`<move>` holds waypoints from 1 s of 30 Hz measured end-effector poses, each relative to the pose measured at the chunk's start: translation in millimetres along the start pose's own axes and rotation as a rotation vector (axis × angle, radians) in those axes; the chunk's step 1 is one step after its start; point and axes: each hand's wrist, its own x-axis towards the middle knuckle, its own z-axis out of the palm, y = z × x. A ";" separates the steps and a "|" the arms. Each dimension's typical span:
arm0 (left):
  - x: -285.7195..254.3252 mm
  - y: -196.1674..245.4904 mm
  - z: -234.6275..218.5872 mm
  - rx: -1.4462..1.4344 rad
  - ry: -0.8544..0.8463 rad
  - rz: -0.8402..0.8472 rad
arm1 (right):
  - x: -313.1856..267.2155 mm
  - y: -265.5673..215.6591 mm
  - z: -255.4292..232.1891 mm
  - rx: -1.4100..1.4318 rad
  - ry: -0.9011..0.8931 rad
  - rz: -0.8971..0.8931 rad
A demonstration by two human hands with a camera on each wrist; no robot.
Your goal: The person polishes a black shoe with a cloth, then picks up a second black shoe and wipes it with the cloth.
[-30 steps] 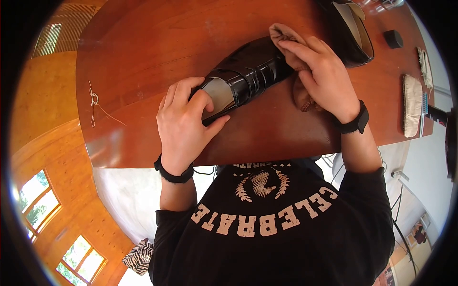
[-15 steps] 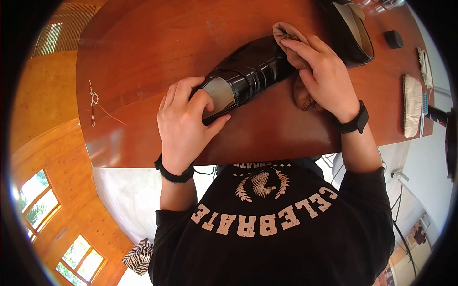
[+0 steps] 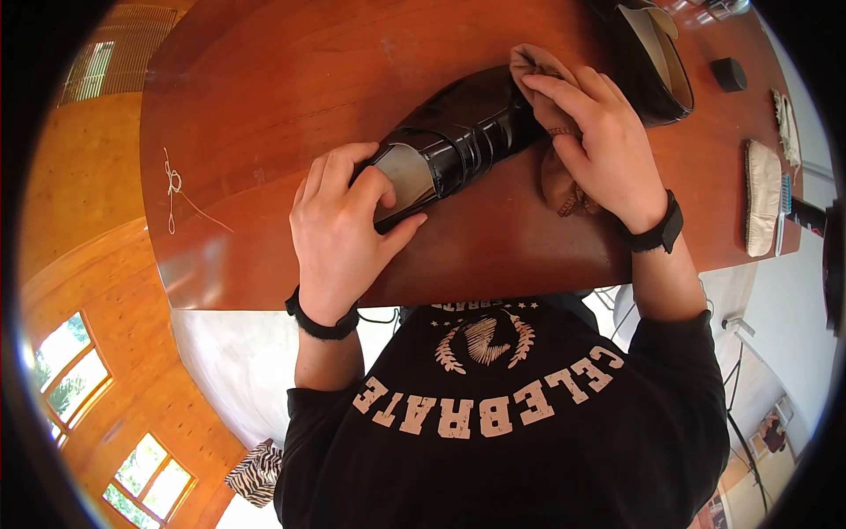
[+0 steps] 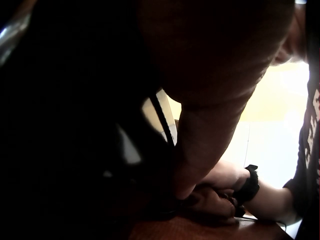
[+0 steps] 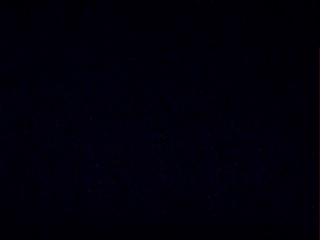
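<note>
A glossy black leather shoe (image 3: 467, 132) lies slantwise on the table in the head view, its opening toward my left hand (image 3: 339, 220). That hand grips the heel end, fingers on the far side and one finger hooked over the rim; the left wrist view shows it mostly in shadow. At the toe end, my right hand (image 3: 608, 145) holds a brown cloth (image 3: 542, 66) against the leather. Part of the cloth hangs below the palm, and the toe tip is hidden under cloth and fingers. The right wrist view is black.
A second black shoe (image 3: 648, 75) stands at the upper right, beyond my right hand. Near the right edge of the reddish wooden table (image 3: 291, 79) are a small black block (image 3: 729, 74), a beige-covered brush-like piece (image 3: 761, 198) and a blue-bristled brush (image 3: 783, 207). Thin string (image 3: 174, 185) lies at left.
My right hand and the cloth have slid slightly to the right along the toe end. The left hand and the shoe it grips stay in place.
</note>
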 end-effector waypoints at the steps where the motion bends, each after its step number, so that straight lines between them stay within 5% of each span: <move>1: -0.2 -0.1 0.0 0.000 -0.002 -0.001 | 2.1 -0.9 -0.7 0.021 0.004 -0.045; 8: 0.0 0.7 0.2 -0.003 0.002 -0.003 | 7.4 -10.5 9.6 0.115 -0.028 -0.293; 14: -0.4 1.5 0.6 0.007 0.000 -0.005 | 3.2 2.0 5.4 0.014 -0.022 -0.060; 20: -1.2 2.4 0.7 0.001 -0.001 -0.031 | 5.5 -12.1 4.4 0.180 -0.037 -0.232; 27: -3.7 10.8 5.5 0.001 0.036 -0.118 | 2.0 1.6 3.4 0.064 0.022 -0.040; 30: -3.8 16.7 8.6 0.016 0.059 -0.159 | 3.9 -5.0 -0.3 0.085 -0.026 -0.116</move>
